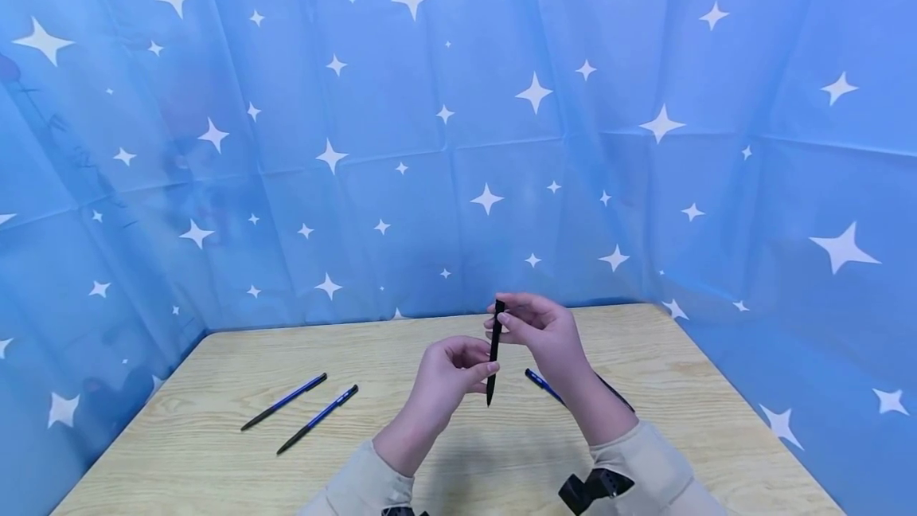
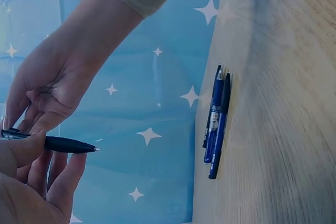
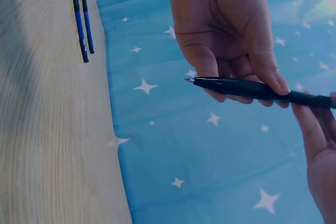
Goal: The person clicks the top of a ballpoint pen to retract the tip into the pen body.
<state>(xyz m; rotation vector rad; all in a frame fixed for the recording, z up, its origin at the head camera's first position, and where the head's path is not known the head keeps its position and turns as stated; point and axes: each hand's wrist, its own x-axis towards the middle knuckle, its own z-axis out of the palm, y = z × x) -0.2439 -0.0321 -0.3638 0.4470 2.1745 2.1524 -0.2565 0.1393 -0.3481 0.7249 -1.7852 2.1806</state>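
Note:
A black pen [image 1: 495,347] is held nearly upright above the table, its point downward. Around its lower part, my left hand [image 1: 447,377] pinches with thumb and fingers. My right hand [image 1: 548,334] grips the upper end between thumb and fingers. In the right wrist view the pen [image 3: 236,87] lies across the left hand's fingers, and its metal tip is bare. The left wrist view shows the dark barrel [image 2: 71,144] with the tip pointing right; fingers cover part of the other end.
Two blue pens with dark ends, one pen [image 1: 285,402] beside another pen [image 1: 318,420], lie on the wooden table [image 1: 215,396] at left. More pens [image 2: 219,124] lie close together at right, partly behind my right forearm. A blue star-patterned curtain [image 1: 401,197] surrounds the table's back and sides.

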